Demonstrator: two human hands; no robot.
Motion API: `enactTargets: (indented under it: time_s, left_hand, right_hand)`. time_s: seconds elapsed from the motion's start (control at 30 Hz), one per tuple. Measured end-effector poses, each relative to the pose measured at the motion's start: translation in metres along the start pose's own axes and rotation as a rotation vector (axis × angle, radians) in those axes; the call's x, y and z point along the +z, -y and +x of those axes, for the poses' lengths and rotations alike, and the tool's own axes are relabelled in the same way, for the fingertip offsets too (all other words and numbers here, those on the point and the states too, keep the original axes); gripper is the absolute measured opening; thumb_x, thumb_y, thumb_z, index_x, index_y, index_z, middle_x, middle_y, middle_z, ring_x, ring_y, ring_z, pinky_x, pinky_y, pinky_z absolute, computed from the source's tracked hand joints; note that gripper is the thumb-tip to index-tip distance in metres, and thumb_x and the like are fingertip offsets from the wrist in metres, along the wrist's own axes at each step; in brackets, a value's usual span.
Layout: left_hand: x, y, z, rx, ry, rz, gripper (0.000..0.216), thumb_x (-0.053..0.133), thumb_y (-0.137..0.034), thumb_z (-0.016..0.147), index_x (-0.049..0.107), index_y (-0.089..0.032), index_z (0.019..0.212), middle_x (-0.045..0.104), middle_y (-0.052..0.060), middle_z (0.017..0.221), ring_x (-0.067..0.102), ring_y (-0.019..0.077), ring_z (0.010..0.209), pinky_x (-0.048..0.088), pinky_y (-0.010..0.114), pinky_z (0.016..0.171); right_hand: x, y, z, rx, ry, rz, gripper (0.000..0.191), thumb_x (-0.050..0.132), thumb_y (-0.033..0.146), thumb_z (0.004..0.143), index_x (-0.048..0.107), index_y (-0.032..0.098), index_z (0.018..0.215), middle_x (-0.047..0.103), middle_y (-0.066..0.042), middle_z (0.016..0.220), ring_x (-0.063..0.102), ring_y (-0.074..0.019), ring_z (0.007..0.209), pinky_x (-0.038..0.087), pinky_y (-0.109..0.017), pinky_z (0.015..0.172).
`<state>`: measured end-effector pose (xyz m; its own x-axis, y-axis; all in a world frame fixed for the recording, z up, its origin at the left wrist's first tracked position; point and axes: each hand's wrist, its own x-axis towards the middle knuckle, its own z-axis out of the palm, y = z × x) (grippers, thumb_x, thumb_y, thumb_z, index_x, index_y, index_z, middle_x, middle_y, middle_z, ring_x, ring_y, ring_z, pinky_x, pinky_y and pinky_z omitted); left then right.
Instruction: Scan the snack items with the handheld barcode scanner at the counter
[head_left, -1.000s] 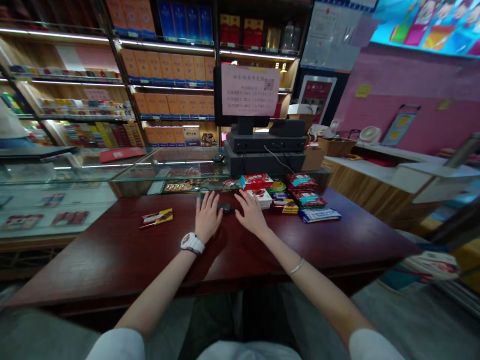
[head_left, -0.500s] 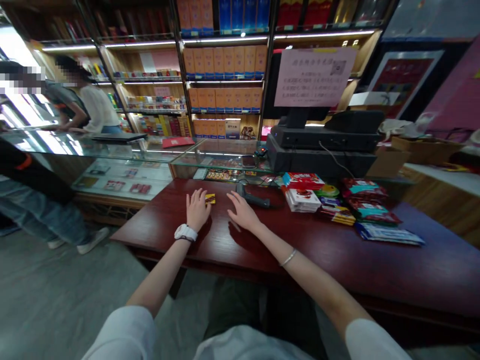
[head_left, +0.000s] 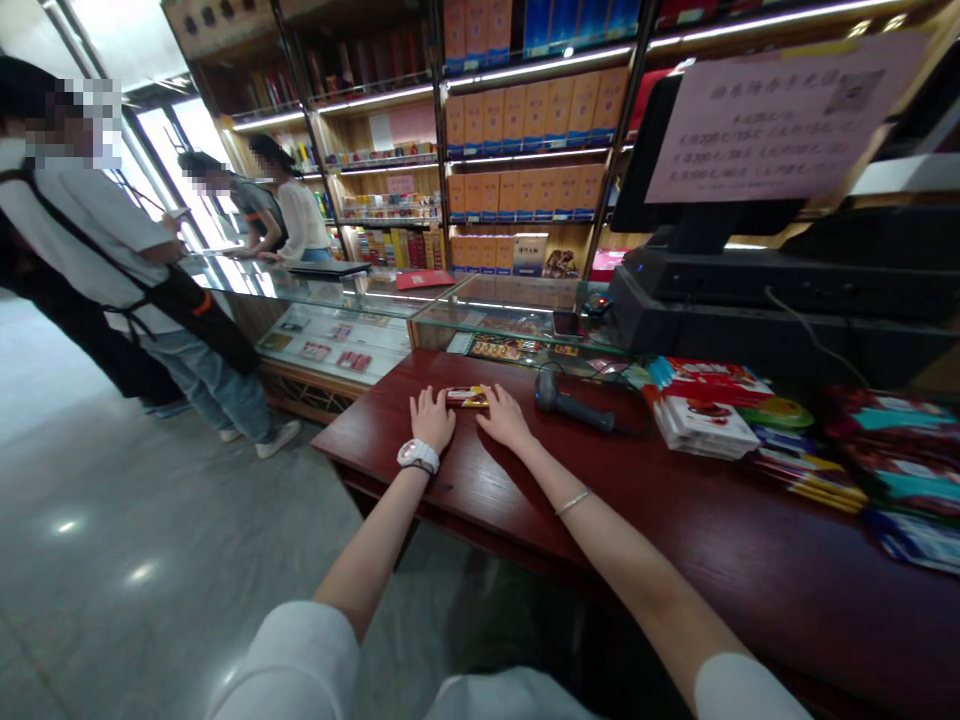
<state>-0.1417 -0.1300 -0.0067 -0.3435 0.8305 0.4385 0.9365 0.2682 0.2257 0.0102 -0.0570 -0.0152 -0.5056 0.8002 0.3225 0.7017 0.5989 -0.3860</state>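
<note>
A small snack bar in a yellow and dark wrapper (head_left: 466, 397) lies on the dark red wooden table (head_left: 480, 480). My left hand (head_left: 433, 420), with a white watch at the wrist, rests open at the bar's left end, fingers stretched forward. At the right end is my right hand (head_left: 507, 418), also open, its fingertips at the wrapper; I cannot tell how firmly they touch it. A black handheld barcode scanner (head_left: 574, 403) lies just right of my right hand.
White and red snack boxes (head_left: 709, 420), yellow packets (head_left: 814, 482) and shiny bags (head_left: 900, 430) are piled on the right. Behind stand a cash register screen with a pink notice (head_left: 780, 120) and a glass display counter (head_left: 495, 300). Several people, one in a white shirt (head_left: 112, 200), stand at left.
My view has swung left, bringing more people into sight. My right hand has moved in to the bar's right end, and more of the bar now shows between my hands.
</note>
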Motion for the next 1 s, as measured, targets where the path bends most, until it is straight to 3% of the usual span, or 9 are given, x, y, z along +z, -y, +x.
enactTargets:
  time_s: [0.17,0.37,0.6,0.8,1.0]
  left_hand:
    - [0.006,0.006,0.002,-0.074,0.091,-0.122,0.048,0.052,-0.028,0.088,0.053,-0.019,0.135,0.054,0.019,0.143,0.049,0.0334,0.135,0.031,0.060,0.114]
    - [0.008,0.009,0.004,-0.068,0.077,-0.199,0.047,0.054,-0.026,0.085,0.055,-0.021,0.132,0.062,0.012,0.137,0.049,0.0334,0.134,0.028,0.061,0.116]
    - [0.008,0.007,0.003,-0.036,0.074,-0.239,0.046,0.056,-0.022,0.084,0.057,-0.020,0.130,0.066,0.012,0.131,0.050,0.0312,0.135,0.027,0.057,0.118]
    - [0.004,0.005,0.005,-0.021,-0.011,-0.356,0.037,0.059,-0.026,0.086,0.060,-0.022,0.123,0.069,0.010,0.125,0.061,0.0274,0.120,0.027,0.060,0.116]
    - [-0.016,-0.009,0.006,-0.020,-0.144,-0.366,0.023,0.059,-0.027,0.090,0.064,-0.026,0.113,0.070,0.007,0.122,0.061,0.0264,0.119,0.030,0.056,0.115]
  right_hand:
    - [0.005,-0.013,-0.007,0.041,0.073,0.002,0.069,0.060,0.036,0.089,0.034,0.021,0.151,0.036,-0.021,0.156,0.036,-0.0328,0.144,0.031,-0.056,0.113]
    - [-0.001,-0.013,-0.009,0.029,0.152,-0.023,0.065,0.055,0.040,0.093,0.034,0.025,0.152,0.035,-0.017,0.158,0.033,-0.0325,0.146,0.025,-0.059,0.115]
    - [0.000,-0.014,-0.007,0.005,0.198,0.021,0.061,0.057,0.038,0.092,0.040,0.026,0.149,0.035,-0.015,0.158,0.031,-0.0308,0.147,0.020,-0.061,0.117]
    - [-0.003,-0.015,-0.004,0.019,0.090,0.200,0.061,0.064,0.025,0.084,0.049,0.023,0.143,0.039,-0.017,0.155,0.035,-0.0278,0.145,0.027,-0.057,0.116]
    - [-0.007,-0.006,-0.006,0.007,-0.224,0.368,0.047,0.056,0.019,0.085,0.062,0.024,0.132,0.048,-0.013,0.151,0.047,-0.0244,0.138,0.034,-0.048,0.116]
